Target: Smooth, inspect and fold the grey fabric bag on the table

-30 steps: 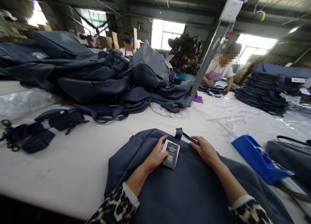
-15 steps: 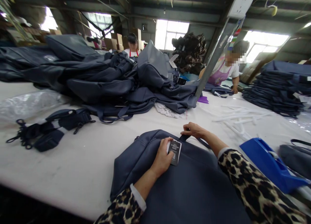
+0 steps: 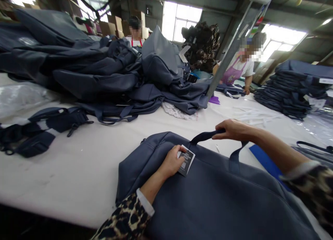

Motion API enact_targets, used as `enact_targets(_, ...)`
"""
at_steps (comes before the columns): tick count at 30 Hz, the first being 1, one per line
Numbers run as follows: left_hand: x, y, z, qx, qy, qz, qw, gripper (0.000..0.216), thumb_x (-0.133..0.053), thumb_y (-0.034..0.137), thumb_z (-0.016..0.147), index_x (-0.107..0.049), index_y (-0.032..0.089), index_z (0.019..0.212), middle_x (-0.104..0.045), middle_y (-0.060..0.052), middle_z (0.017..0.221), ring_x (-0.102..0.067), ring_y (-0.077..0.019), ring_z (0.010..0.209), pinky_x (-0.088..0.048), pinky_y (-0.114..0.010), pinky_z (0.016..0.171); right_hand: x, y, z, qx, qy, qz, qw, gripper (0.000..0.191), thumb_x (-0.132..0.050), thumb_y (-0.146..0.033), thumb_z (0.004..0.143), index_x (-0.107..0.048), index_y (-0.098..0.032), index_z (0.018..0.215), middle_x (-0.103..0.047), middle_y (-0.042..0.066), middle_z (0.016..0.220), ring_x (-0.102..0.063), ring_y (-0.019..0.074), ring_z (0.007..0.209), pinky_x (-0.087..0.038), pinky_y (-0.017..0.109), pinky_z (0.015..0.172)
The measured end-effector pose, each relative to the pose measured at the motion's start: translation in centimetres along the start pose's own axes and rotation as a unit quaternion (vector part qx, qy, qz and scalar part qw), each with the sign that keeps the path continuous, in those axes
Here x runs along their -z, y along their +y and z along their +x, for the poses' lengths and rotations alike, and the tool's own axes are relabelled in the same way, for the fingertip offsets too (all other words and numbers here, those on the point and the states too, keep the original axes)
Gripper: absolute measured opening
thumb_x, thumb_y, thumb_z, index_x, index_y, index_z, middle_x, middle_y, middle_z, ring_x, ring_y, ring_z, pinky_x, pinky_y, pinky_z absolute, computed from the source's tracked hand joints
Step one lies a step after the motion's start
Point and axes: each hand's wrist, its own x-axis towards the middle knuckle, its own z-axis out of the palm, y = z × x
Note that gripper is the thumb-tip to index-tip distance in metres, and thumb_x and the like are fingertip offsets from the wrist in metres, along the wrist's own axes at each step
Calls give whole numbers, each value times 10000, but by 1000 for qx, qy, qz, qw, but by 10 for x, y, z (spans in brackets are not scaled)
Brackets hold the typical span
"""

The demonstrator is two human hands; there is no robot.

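A dark blue bag [image 3: 221,191] lies in front of me on the white table. My left hand [image 3: 172,161] rests on its upper left part, pinching a black-and-white hang tag [image 3: 187,163] between thumb and fingers. With fingers closed, my right hand [image 3: 232,129] grips the bag's strap handle [image 3: 204,137] and holds it raised in an arch above the bag's top edge. Both ends of the handle join the bag.
Many dark blue bags [image 3: 96,80] are heaped across the back, with a folded stack [image 3: 288,91] at right. Straps with clips [image 3: 44,129] lie at left. A blue plastic object [image 3: 265,162] sits behind my right arm. A metal post [image 3: 226,59] rises mid-table; two people work beyond.
My right hand has moved right and up along the handle, lifting it into an arch. The left hand stays on the tag, which has tilted slightly. The view has shifted a little.
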Motion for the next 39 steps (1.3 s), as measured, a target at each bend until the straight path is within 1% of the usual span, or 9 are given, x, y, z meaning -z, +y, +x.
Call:
enact_targets(5,-2,0,-2,-49,-27,36,998,317,-521,49,703,-591,203,971,-669,-27,958,-616,-197,919,-464,-295,883,-59,-99,-97,68,39,130,988,170,-521,-316,926,-657,-242,854,-670,6,799,-592,162,701,-461,275,648)
enact_targets(11,5,9,-15,-65,-50,110,990,350,-525,53,709,-581,208,1018,-674,-42,965,-633,-206,896,-482,-316,884,-194,-153,-103,18,227,41,973,242,-516,-100,901,-667,-221,1047,-649,88,1201,-594,248,1000,-540,394,849)
enact_targets(15,8,41,-29,-107,-34,207,972,347,-591,93,738,-621,210,1063,-641,-106,1181,-555,-291,1166,-391,-424,1058,-215,-149,-109,25,263,16,964,373,-537,-91,893,-618,-215,1235,-649,89,1251,-601,271,1034,-548,437,846)
enact_targets(19,-24,68,-23,-247,-61,262,931,432,-615,175,834,-593,213,1264,-474,-130,1475,-358,-301,1409,-218,-456,1185,-223,-150,-115,34,303,20,952,393,-536,-112,890,-612,-218,1261,-649,104,1270,-609,281,1069,-545,456,877)
enact_targets(24,-73,44,-3,-235,-173,298,909,574,-589,409,925,-442,256,1459,-357,-131,1563,-244,-340,1477,-58,-601,1185,-249,-155,-109,24,351,44,935,392,-553,-127,865,-615,-189,1247,-665,111,1240,-602,305,1127,-524,476,954)
enact_targets(28,-79,12,-4,-217,-201,352,888,648,-575,508,918,-383,290,1497,-314,-99,1585,-187,-342,1495,50,-615,1182,-242,-155,-118,45,357,101,928,425,-623,-221,846,-610,-174,1268,-683,117,1206,-612,319,1128,-515,476,982)
enact_targets(32,-77,4,-6,-228,-203,359,882,699,-553,537,920,-330,269,1525,-258,-110,1602,-144,-352,1502,69,-630,1179,-180,-117,-135,109,296,233,920,227,-514,-216,942,-679,-278,1086,-730,16,1030,-667,180,944,-554,292,854)
enact_targets(36,-78,5,-5,-233,-204,371,875,717,-527,561,927,-288,276,1540,-239,-109,1608,-142,-361,1501,32,-655,1180,-127,-34,-116,-38,314,178,932,231,-509,-315,969,-642,-252,1148,-702,58,1078,-644,228,1014,-516,360,899)
enact_targets(39,-78,4,-6,-244,-193,396,864,731,-517,579,928,-260,289,1548,-247,-104,1608,-162,-355,1498,-21,-664,1187,-125,17,-83,-114,145,103,977,283,-580,-362,931,-642,-206,1159,-686,109,1123,-625,291,1069,-488,410,917)
